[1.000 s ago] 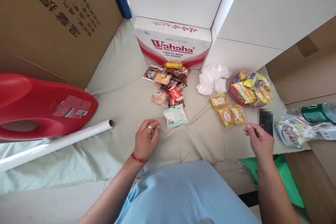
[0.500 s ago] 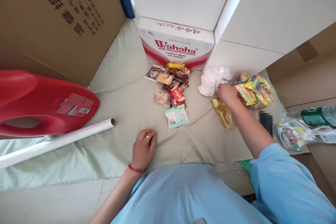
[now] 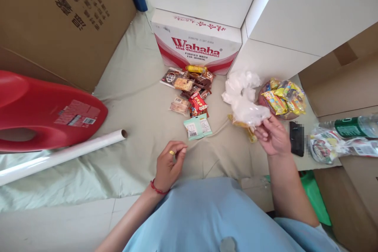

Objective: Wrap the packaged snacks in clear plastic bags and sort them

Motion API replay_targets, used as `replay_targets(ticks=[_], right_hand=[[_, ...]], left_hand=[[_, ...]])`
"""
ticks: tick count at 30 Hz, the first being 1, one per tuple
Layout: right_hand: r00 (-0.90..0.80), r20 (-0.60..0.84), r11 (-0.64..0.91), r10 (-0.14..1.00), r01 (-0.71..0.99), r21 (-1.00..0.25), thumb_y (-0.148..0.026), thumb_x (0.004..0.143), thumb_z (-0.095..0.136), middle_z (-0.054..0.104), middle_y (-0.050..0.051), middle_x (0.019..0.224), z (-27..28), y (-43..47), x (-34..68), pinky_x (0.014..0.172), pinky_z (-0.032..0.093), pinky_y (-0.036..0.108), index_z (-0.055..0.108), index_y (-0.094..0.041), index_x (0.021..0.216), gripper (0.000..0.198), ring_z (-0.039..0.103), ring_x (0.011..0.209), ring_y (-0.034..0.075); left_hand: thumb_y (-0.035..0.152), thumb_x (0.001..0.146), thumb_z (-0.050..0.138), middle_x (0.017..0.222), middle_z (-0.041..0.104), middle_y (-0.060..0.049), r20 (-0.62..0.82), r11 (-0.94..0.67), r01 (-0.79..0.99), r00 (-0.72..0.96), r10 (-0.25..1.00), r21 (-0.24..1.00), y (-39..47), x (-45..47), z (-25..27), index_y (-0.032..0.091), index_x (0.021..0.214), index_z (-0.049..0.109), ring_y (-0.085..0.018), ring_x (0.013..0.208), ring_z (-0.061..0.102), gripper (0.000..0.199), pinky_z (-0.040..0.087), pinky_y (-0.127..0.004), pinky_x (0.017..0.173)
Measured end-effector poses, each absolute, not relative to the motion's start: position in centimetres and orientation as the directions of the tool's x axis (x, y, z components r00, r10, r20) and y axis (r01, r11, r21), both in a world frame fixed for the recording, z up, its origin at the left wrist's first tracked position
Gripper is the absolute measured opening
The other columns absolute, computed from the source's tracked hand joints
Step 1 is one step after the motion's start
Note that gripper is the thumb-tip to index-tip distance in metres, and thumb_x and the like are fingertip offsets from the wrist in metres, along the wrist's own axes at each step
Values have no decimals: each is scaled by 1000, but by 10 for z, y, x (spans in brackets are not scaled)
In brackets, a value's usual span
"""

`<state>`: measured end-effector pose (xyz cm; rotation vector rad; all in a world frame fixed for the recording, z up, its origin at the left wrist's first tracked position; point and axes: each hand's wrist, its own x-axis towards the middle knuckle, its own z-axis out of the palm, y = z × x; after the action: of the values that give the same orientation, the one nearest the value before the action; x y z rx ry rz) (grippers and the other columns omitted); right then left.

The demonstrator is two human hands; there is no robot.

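In the head view, the white carton (image 3: pixel 196 49) at upper centre reads "Wahaha" in red, with "PURIFIED WATER FOR DRINKING" beneath. Large dark Chinese characters, 温馨提, run across the cardboard box (image 3: pixel 59 43) at upper left. A barcode label marks the red jug (image 3: pixel 91 102) at left, and another barcode shows on the mint-green packet (image 3: pixel 198 128) near centre; its small print is too fine to read.

The right hand (image 3: pixel 273 136), right of centre, pinches the edge of some thin white plastic (image 3: pixel 251 112) between thumb and fingers. This lies over yellow packets (image 3: pixel 253 135), partly hiding them; whether it joins the crumpled white heap (image 3: pixel 240 82) behind is hard to tell. The left hand (image 3: pixel 170 163), lower centre, is loosely closed, fingers curled in, near the mint-green packet.
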<state>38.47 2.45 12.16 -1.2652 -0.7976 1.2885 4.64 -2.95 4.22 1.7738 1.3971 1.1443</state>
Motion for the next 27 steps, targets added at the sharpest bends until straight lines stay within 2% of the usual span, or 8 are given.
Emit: replay_targets(ticks=[5,10,12,14,16,19,22,27], right_hand=[[116,-358,-240,927,-550,-800,-33,75,70,47,-8,55,92,-16,352,34,24,17,52,-23,72,21,16,38,5],[-203,-435,-466,877,-579,-669,-32,71,70,43,-11,46,75,-26,342,30,19,13,60,-22,80,17,14,33,3],[-294,-436,-523,850,-555,-647,-32,70,71,43,-11,47,74,-28,339,29,16,14,59,-21,80,19,14,33,3],[-316,-441,-543,840,-508,-669,-34,72,72,44,-10,50,74,-30,335,29,15,15,56,-22,77,21,15,34,3],[-233,-436,-495,869,-394,-775,-39,77,71,45,-9,53,72,-33,331,32,17,17,53,-23,75,24,21,37,5],[48,-248,-250,968,34,-968,-43,86,69,50,-5,59,70,-32,331,44,35,21,57,-23,76,25,40,48,10],[251,54,-75,967,476,-876,-46,92,63,61,0,72,74,-15,347,64,48,28,64,-24,83,24,54,65,16],[343,212,-112,915,721,-684,-46,94,53,73,7,91,87,56,402,77,52,32,68,-20,99,31,65,82,21]], left_hand=[[33,100,56,109,65,-8,370,-411,364,180,912,836,-22,78,75,23,105,61,-19,95,66,12,56,-35,85],[51,93,66,145,52,-19,466,-555,398,304,831,731,-10,104,82,23,139,50,-33,138,50,57,43,-53,114],[45,96,63,139,59,-17,374,-559,394,454,809,730,-7,110,76,22,131,58,-31,134,54,41,43,-51,113],[35,102,52,113,70,-11,223,-502,386,576,786,774,-8,110,66,22,107,66,-25,110,66,20,50,-43,100],[31,105,42,90,69,-6,104,-388,398,574,812,831,-13,104,55,21,89,62,-19,86,66,28,52,-34,82],[34,105,38,81,62,-4,15,-212,442,408,913,872,-24,87,46,21,81,55,-17,76,61,33,50,-30,72],[36,103,40,80,62,-3,-32,-120,474,300,953,872,-32,71,48,22,78,54,-17,75,61,33,49,-29,72],[32,95,47,77,61,-1,-110,-29,664,168,980,747,-28,54,47,22,70,54,-16,67,60,27,46,-29,64]])
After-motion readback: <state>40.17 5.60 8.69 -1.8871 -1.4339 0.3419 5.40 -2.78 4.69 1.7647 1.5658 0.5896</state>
